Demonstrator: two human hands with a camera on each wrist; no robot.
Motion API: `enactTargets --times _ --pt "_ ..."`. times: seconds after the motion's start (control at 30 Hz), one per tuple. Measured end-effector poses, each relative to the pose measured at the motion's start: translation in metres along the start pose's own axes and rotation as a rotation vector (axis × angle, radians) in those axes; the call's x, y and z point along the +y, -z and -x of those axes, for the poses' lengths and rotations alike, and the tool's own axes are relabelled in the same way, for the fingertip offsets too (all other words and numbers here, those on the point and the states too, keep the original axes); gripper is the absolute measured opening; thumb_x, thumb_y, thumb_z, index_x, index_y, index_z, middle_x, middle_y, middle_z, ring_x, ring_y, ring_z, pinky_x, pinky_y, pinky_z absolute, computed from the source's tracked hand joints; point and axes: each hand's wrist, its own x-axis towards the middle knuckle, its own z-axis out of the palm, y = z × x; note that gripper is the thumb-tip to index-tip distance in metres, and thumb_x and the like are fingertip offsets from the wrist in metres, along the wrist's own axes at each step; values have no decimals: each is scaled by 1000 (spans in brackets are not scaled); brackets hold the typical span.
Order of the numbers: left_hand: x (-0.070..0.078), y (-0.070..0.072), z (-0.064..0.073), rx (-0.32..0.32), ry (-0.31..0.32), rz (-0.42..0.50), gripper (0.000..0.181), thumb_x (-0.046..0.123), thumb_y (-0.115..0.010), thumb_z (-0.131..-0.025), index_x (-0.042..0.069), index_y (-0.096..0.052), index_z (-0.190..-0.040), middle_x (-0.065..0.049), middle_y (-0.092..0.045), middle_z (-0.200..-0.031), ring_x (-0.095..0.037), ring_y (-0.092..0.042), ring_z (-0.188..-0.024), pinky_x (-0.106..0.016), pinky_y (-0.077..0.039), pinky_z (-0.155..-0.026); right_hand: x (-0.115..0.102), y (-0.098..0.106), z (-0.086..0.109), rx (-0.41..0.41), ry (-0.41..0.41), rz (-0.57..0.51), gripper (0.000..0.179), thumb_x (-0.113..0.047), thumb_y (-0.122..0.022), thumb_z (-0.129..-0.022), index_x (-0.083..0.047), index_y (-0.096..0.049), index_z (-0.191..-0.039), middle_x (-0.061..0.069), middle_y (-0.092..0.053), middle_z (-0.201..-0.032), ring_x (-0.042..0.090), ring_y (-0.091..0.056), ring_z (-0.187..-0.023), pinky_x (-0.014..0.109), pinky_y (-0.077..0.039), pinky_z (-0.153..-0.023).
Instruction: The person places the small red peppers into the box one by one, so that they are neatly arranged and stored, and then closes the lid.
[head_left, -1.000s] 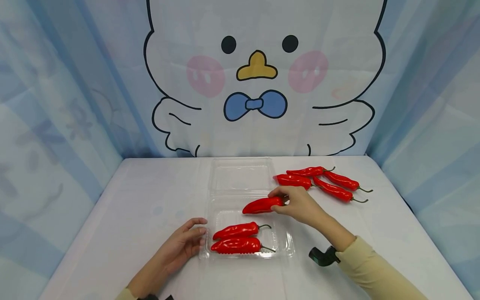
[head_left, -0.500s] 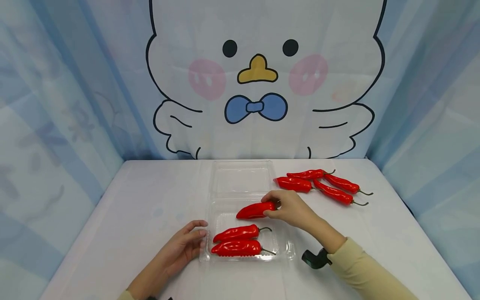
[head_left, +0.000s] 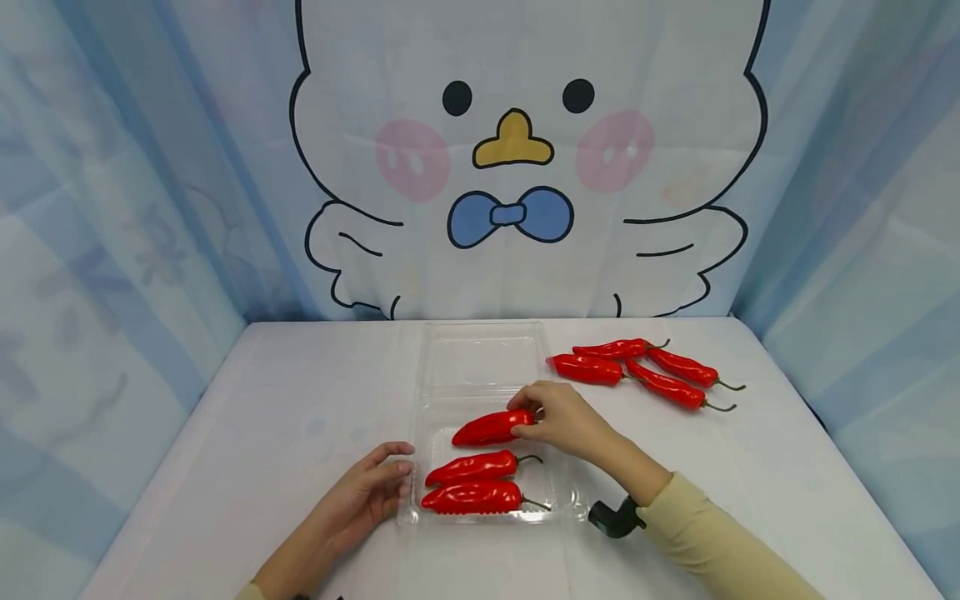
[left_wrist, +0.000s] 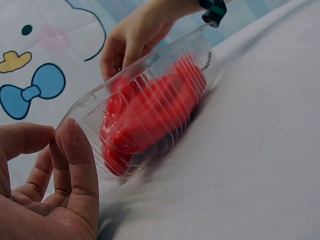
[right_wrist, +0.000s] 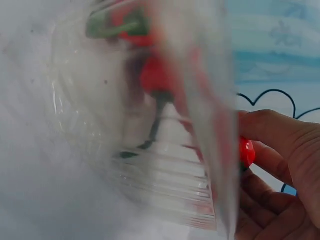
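My right hand (head_left: 566,423) grips a red chili pepper (head_left: 483,429) by its stem end, over the back part of a clear plastic clamshell box (head_left: 564,483). In the right wrist view the pepper's red end (right_wrist: 247,151) shows between thumb and fingers. Two more red peppers (head_left: 472,497) lie side by side in the box's front half, tips to the left, green stems to the right. At the box's left rim is my left hand (head_left: 363,498). The left wrist view shows its thumb and a finger pinching the rim (left_wrist: 90,97). Ribbed clear walls blur the peppers (left_wrist: 150,112) behind them.
The box's lid (head_left: 483,358) lies folded back, flat on the white table (head_left: 322,375). Several red peppers (head_left: 667,383) lie in a loose group at the back right, beside the lid. A curtain with a cartoon bird (head_left: 517,275) hangs behind the table.
My right hand has carried its pepper left and slightly nearer, further over the box. The left hand stays at the left rim, and the two peppers in the box lie as before.
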Motion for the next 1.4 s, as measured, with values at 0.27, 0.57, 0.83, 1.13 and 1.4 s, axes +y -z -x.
enactTargets --times 0.27,0.57,0.83,1.13,1.4 --pt "-1 0 0 -2 -7 -9 26 16 -59 -105 15 -49 -128 3 -62 -96 -9 -60 -77 -18 -55 -72 -3 -7 -3 -30 -10 8 22 -10 -82 -87 -14 -73 -107 -3 -71 -100 13 -66 -94 31 -60 -82" --pt "-1 0 0 -17 -10 -7 25 16 -60 -104 15 -49 -127 3 -62 -97 -8 -61 -77 -18 -56 -71 -4 -12 -2 -74 -19 -14 24 -8 -81 -85 -15 -72 -107 -2 -70 -103 15 -66 -96 30 -60 -79" --pt "-2 1 -1 -36 -15 8 22 15 -60 -104 16 -51 -124 3 -62 -96 -8 -61 -77 -18 -56 -72 -3 -14 -1 -112 43 -22 26 -11 -73 -93 -10 -72 -119 2 -72 -108 16 -65 -94 25 -58 -71" --pt "-2 2 0 -24 -14 11 24 16 -60 -104 16 -50 -126 2 -61 -96 -8 -60 -77 -18 -55 -71 -5 -18 -1 -149 75 14 43 -14 -69 -96 -6 -63 -137 9 -70 -128 25 -67 -114 42 -60 -93" --pt "-3 2 0 -26 -17 10 24 15 -60 -104 16 -50 -126 2 -61 -97 -8 -61 -78 -18 -56 -72 -2 -13 1 -124 74 -12 36 -18 -67 -98 -7 -66 -132 8 -70 -129 28 -66 -120 47 -57 -98"
